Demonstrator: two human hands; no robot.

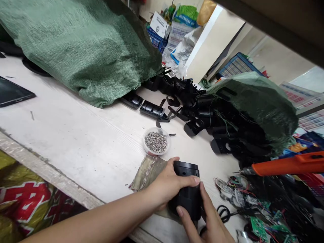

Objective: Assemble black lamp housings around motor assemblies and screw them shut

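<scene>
A black plastic housing (188, 199) stands between my two hands near the front of the table. My left hand (170, 184) is closed around its upper left side, with the thumb across the front. My right hand (206, 219) grips its lower right side, thumb in front and fingers along the edge. Partly under the left forearm and the housing lies a folded cloth pad (149, 172). Just beyond it, a clear round tub (169, 148) holds many small metal screws (155, 141).
Green woven sacks (88, 50) (265, 108) flank a heap of black plastic parts (197, 104). On the right are an orange electric screwdriver (286, 163), scissors (224, 213), and wired circuit boards (258, 226). A dark tablet-like device (12, 91) lies at the left.
</scene>
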